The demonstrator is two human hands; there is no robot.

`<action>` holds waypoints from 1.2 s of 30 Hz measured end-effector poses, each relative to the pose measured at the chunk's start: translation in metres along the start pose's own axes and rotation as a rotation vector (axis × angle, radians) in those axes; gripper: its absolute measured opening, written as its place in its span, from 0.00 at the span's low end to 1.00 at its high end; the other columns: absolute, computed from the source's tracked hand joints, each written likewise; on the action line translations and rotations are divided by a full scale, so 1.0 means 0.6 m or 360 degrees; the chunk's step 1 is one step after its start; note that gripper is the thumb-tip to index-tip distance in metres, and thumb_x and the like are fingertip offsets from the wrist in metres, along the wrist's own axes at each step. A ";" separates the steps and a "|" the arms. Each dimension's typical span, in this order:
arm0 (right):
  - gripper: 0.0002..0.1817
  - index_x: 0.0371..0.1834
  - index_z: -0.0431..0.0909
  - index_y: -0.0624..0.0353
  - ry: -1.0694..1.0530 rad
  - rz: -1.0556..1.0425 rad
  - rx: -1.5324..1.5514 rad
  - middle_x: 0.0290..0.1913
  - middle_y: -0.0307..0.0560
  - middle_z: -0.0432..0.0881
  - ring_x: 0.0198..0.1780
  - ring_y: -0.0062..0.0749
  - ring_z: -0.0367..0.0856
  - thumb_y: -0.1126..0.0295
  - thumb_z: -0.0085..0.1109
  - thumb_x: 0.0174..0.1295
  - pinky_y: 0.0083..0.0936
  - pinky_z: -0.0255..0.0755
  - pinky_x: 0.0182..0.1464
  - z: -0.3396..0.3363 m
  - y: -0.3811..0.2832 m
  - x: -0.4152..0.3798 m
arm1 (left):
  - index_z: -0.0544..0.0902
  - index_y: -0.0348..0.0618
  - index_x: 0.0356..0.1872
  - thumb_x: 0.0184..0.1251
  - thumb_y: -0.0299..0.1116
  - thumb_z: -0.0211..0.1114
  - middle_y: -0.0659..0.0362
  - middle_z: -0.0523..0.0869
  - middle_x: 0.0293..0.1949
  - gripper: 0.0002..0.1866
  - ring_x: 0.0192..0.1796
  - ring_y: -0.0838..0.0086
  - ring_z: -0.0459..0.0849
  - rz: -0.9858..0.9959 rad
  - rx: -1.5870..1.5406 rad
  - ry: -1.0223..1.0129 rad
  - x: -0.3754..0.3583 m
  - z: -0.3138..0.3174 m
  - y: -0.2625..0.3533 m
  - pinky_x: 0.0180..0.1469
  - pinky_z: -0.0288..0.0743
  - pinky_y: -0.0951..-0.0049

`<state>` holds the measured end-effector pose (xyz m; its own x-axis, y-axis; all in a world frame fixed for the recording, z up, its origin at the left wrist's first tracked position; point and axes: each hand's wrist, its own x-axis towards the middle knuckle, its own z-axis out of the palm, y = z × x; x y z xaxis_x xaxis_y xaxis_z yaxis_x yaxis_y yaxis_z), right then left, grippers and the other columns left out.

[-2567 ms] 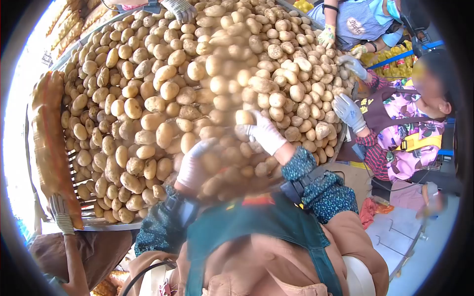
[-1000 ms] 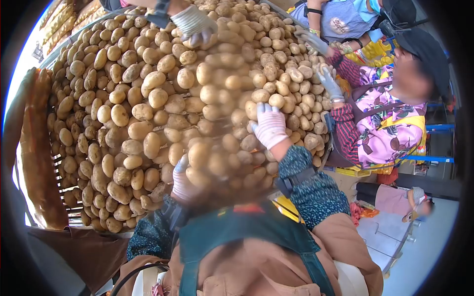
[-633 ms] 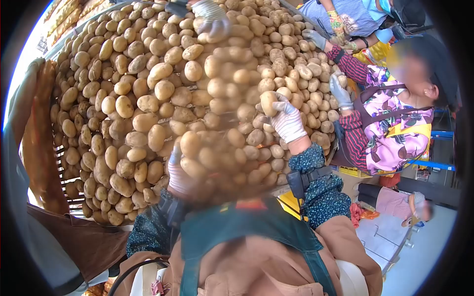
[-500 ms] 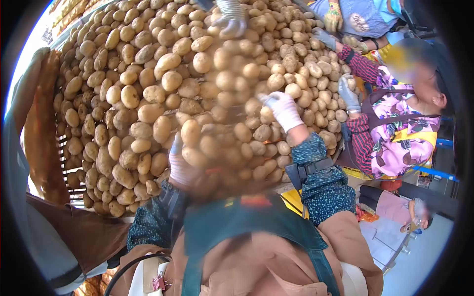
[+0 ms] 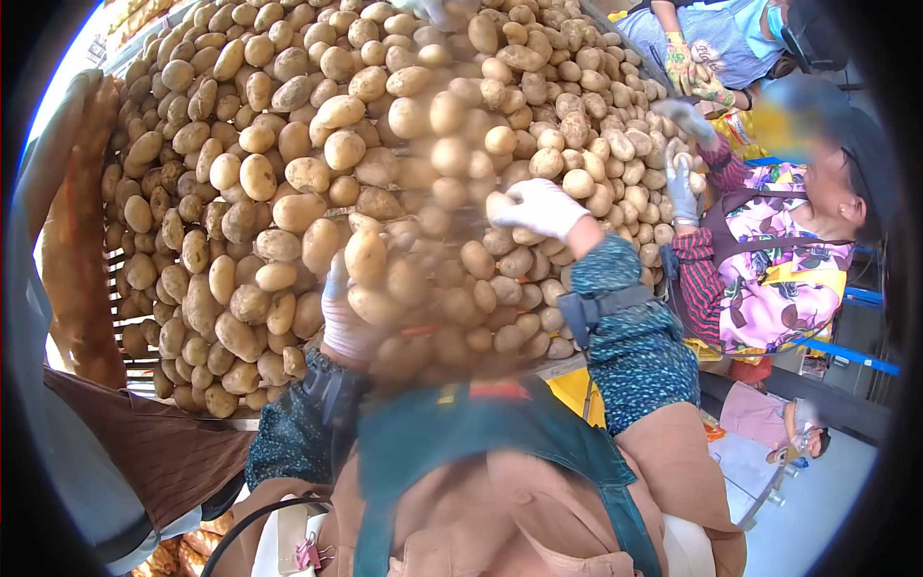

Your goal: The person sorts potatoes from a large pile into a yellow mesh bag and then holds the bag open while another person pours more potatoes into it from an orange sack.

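A broad heap of potatoes (image 5: 258, 177) covers the slatted table. My right hand (image 5: 546, 209), in a pale glove, has its thumb and fingers closed on a potato (image 5: 499, 207) above the heap. Lower down on the left, my left hand (image 5: 344, 310), also gloved, lies beside a potato (image 5: 365, 256). Its fingers are partly hidden, and the area to its right is smeared, so its grip is unclear.
Across the right side stands a person in a flowered apron (image 5: 784, 260), gloved hands at the heap's edge. Another person's patterned gloves (image 5: 694, 77) are beyond. A gloved hand (image 5: 437, 12) reaches in at the top. Slats (image 5: 140, 377) show at the left edge.
My right hand has shifted slightly left and closed on a potato. My left hand has barely moved. The co-worker's upper hand has lifted off the heap, and the hand at the top has moved up.
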<state>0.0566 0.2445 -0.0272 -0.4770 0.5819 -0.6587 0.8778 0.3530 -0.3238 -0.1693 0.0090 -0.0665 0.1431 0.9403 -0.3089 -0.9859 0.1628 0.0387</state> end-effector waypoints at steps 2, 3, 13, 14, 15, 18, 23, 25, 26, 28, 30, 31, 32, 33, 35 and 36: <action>0.30 0.53 0.85 0.63 0.0212 -0.0303 0.1135 0.48 0.49 0.89 0.43 0.38 0.88 0.47 0.65 0.60 0.35 0.81 0.49 0.032 0.031 -0.025 | 0.61 0.36 0.77 0.67 0.71 0.55 0.37 0.62 0.76 0.51 0.79 0.42 0.58 -0.0007 0.0034 0.0033 -0.008 -0.005 0.010 0.76 0.61 0.41; 0.30 0.57 0.82 0.64 0.0080 -0.0375 0.1721 0.48 0.48 0.88 0.43 0.35 0.87 0.50 0.65 0.61 0.31 0.81 0.49 0.031 0.015 -0.066 | 0.63 0.39 0.76 0.68 0.70 0.55 0.40 0.65 0.75 0.49 0.78 0.42 0.61 0.0003 0.0017 0.0024 -0.003 -0.013 0.009 0.75 0.63 0.39; 0.39 0.69 0.70 0.61 -0.0243 -0.0728 0.3529 0.63 0.63 0.78 0.54 0.53 0.82 0.39 0.59 0.68 0.41 0.83 0.43 0.153 -0.019 -0.153 | 0.65 0.44 0.76 0.74 0.68 0.49 0.47 0.68 0.74 0.43 0.74 0.46 0.67 -0.0125 0.0078 -0.0083 0.005 0.025 -0.010 0.74 0.63 0.37; 0.40 0.69 0.70 0.60 -0.0262 -0.0694 0.3566 0.64 0.64 0.78 0.56 0.53 0.82 0.37 0.58 0.68 0.42 0.83 0.43 0.157 -0.021 -0.143 | 0.66 0.44 0.75 0.74 0.68 0.48 0.47 0.68 0.74 0.42 0.74 0.46 0.68 -0.0072 0.0120 -0.0037 0.004 0.027 -0.012 0.74 0.63 0.38; 0.40 0.70 0.70 0.58 -0.0270 -0.0774 0.3653 0.65 0.64 0.77 0.60 0.55 0.80 0.36 0.56 0.68 0.44 0.84 0.45 0.179 -0.009 -0.135 | 0.66 0.45 0.75 0.74 0.68 0.48 0.47 0.69 0.74 0.41 0.74 0.46 0.68 -0.0067 0.0204 -0.0003 0.006 0.038 -0.017 0.74 0.63 0.38; 0.39 0.67 0.73 0.52 -0.0228 -0.0539 0.3970 0.57 0.55 0.83 0.55 0.49 0.84 0.31 0.53 0.67 0.33 0.81 0.34 0.189 -0.005 -0.164 | 0.69 0.45 0.74 0.75 0.67 0.47 0.48 0.71 0.72 0.40 0.72 0.48 0.70 -0.0073 0.0352 0.0017 0.002 0.062 -0.051 0.73 0.65 0.40; 0.36 0.64 0.76 0.50 0.0099 -0.0452 0.4085 0.51 0.50 0.86 0.44 0.44 0.87 0.33 0.54 0.67 0.34 0.81 0.31 0.220 0.045 -0.220 | 0.73 0.44 0.69 0.77 0.67 0.44 0.52 0.76 0.67 0.38 0.66 0.54 0.77 -0.0228 0.0477 0.0200 0.023 0.082 -0.099 0.67 0.73 0.47; 0.34 0.66 0.75 0.51 0.0409 -0.0487 0.3882 0.57 0.53 0.85 0.51 0.46 0.86 0.37 0.57 0.68 0.38 0.82 0.36 0.263 0.082 -0.250 | 0.73 0.42 0.68 0.77 0.62 0.49 0.51 0.76 0.67 0.35 0.67 0.57 0.76 -0.0327 0.0405 -0.0015 0.039 0.097 -0.107 0.72 0.70 0.53; 0.34 0.67 0.75 0.51 0.0452 -0.0495 0.3726 0.59 0.54 0.84 0.54 0.47 0.86 0.39 0.59 0.68 0.40 0.83 0.39 0.276 0.091 -0.245 | 0.73 0.41 0.68 0.77 0.59 0.52 0.50 0.75 0.67 0.33 0.67 0.58 0.75 -0.0284 0.0337 -0.0113 0.031 0.103 -0.098 0.74 0.68 0.56; 0.31 0.63 0.77 0.51 0.0800 -0.0383 0.3916 0.52 0.48 0.86 0.47 0.41 0.86 0.40 0.61 0.67 0.40 0.83 0.39 0.360 0.158 -0.312 | 0.73 0.42 0.66 0.76 0.58 0.54 0.51 0.74 0.67 0.31 0.65 0.58 0.75 -0.0069 0.1396 0.0050 0.043 0.154 -0.168 0.68 0.73 0.57; 0.28 0.59 0.79 0.50 0.0968 -0.0415 0.4099 0.48 0.45 0.86 0.42 0.39 0.86 0.41 0.61 0.67 0.40 0.83 0.40 0.456 0.234 -0.342 | 0.74 0.44 0.63 0.76 0.58 0.53 0.53 0.75 0.64 0.29 0.61 0.59 0.76 -0.0179 0.1185 0.0069 0.041 0.158 -0.183 0.60 0.80 0.61; 0.26 0.57 0.79 0.49 0.1338 0.0000 0.4050 0.45 0.43 0.86 0.40 0.38 0.85 0.42 0.61 0.67 0.40 0.83 0.40 0.492 0.247 -0.366 | 0.74 0.45 0.63 0.76 0.58 0.54 0.53 0.75 0.63 0.29 0.61 0.59 0.76 -0.0241 0.1126 0.0070 0.043 0.161 -0.186 0.59 0.81 0.60; 0.24 0.55 0.79 0.48 0.1614 0.0394 0.3953 0.42 0.40 0.85 0.38 0.37 0.84 0.43 0.62 0.67 0.41 0.82 0.40 0.525 0.265 -0.380 | 0.74 0.46 0.62 0.75 0.59 0.54 0.53 0.76 0.62 0.28 0.60 0.59 0.76 -0.0302 0.1069 0.0073 0.042 0.164 -0.188 0.58 0.82 0.59; 0.24 0.56 0.79 0.48 0.1778 0.0502 0.4054 0.42 0.40 0.85 0.37 0.36 0.83 0.43 0.62 0.67 0.41 0.82 0.40 0.577 0.303 -0.382 | 0.73 0.48 0.63 0.75 0.59 0.55 0.53 0.76 0.61 0.29 0.61 0.59 0.76 -0.0371 0.1057 0.0064 0.040 0.167 -0.193 0.61 0.81 0.56; 0.25 0.57 0.79 0.47 0.1981 0.0848 0.3937 0.42 0.39 0.85 0.38 0.37 0.83 0.44 0.63 0.65 0.39 0.82 0.43 0.661 0.365 -0.422 | 0.73 0.48 0.59 0.74 0.58 0.58 0.54 0.76 0.59 0.27 0.60 0.62 0.76 -0.0542 0.0845 -0.0002 0.048 0.156 -0.205 0.60 0.80 0.58; 0.25 0.57 0.79 0.46 0.1976 0.1037 0.3708 0.43 0.39 0.85 0.39 0.39 0.84 0.43 0.64 0.64 0.38 0.82 0.46 0.648 0.366 -0.442 | 0.74 0.48 0.55 0.73 0.57 0.60 0.55 0.75 0.58 0.25 0.57 0.65 0.75 -0.0653 0.0647 -0.0046 0.054 0.144 -0.213 0.57 0.80 0.64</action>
<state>0.3931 -0.1173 -0.1877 0.5173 0.4345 -0.7373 -0.7360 -0.2138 -0.6423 -0.0311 0.0445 0.0005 0.5146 0.7827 -0.3500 -0.7375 0.6123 0.2849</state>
